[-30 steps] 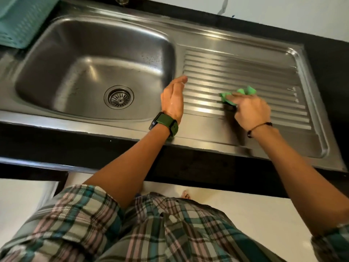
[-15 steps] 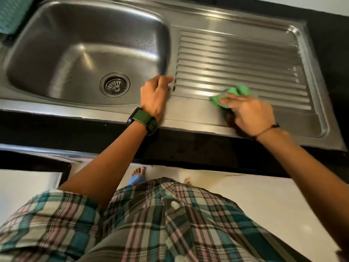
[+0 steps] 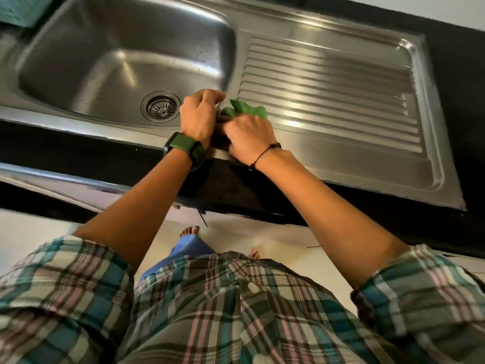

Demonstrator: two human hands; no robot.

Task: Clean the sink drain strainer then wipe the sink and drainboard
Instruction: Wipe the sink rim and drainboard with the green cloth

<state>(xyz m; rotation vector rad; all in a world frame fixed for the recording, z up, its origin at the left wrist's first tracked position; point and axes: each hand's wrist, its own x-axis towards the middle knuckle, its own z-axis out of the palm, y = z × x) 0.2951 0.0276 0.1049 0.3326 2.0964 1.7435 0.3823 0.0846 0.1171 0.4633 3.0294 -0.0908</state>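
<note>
From the head view, the right hand [image 3: 248, 134] is clenched on a crumpled green cloth [image 3: 245, 110] at the near left corner of the ribbed drainboard [image 3: 341, 101]. The left hand [image 3: 200, 116], fingers curled, meets it at the cloth beside the sink [image 3: 78, 61] rim; whether it grips the cloth I cannot tell. The drain strainer [image 3: 160, 107] sits in the basin floor, just left of the hands.

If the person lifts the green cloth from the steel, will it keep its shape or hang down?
The green cloth lies bunched in soft folds under the right hand, so it would probably hang limp. It looks thin, so likely light. On the smooth drainboard it should slide easily when pushed.
</note>
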